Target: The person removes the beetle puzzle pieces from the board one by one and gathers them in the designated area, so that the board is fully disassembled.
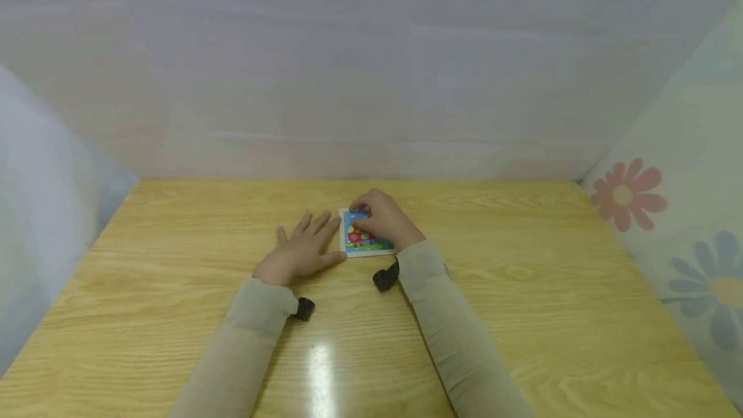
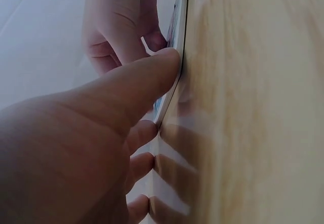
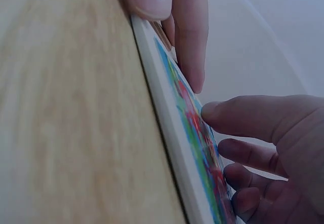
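A small flat picture board (image 1: 370, 253) with a pale border lies on the table. Its picture shows a red shape with coloured dots over green and blue; it looks like a jigsaw puzzle. To its left, my left hand (image 1: 302, 255) lies with fingers spread, its thumb (image 2: 152, 74) touching the board's near corner. From the right, my right hand (image 1: 386, 218) reaches over the board, fingers bent loosely. Its thumb (image 3: 217, 112) and fingertips touch the picture (image 3: 195, 127), and I see nothing held between them. This hand hides the board's upper right part.
The wooden table (image 1: 174, 340) runs back to a pale wall (image 1: 348, 82). A white panel with flower prints (image 1: 624, 195) stands along the right side, and a pale sheet (image 1: 52, 211) along the left. Black straps (image 1: 386, 277) hang at both wrists.
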The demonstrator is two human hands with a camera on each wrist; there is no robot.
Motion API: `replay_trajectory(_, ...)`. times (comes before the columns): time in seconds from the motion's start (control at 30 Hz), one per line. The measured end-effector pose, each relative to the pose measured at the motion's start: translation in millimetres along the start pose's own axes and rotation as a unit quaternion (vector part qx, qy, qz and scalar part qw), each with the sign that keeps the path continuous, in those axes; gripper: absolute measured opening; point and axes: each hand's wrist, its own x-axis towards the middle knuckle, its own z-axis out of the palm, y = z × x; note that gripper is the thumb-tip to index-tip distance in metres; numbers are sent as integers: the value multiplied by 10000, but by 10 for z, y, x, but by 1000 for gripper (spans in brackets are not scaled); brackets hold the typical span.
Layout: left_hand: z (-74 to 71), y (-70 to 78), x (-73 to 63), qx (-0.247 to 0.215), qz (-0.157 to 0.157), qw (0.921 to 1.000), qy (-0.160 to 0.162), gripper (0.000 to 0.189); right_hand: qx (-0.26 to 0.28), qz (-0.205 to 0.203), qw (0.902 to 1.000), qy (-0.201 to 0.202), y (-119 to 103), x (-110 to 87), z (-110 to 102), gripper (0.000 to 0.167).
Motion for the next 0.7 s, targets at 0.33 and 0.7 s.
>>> replay_trajectory(0.33,-25,-18,16,-199,126,9997,-10,85,-458,8,9984,-326,-55,53,-33,28)
replay_trajectory(0.7,47,-72,93,-238,121,9996,-72,85,-555,159,9969,-533,-41,84,-26,30)
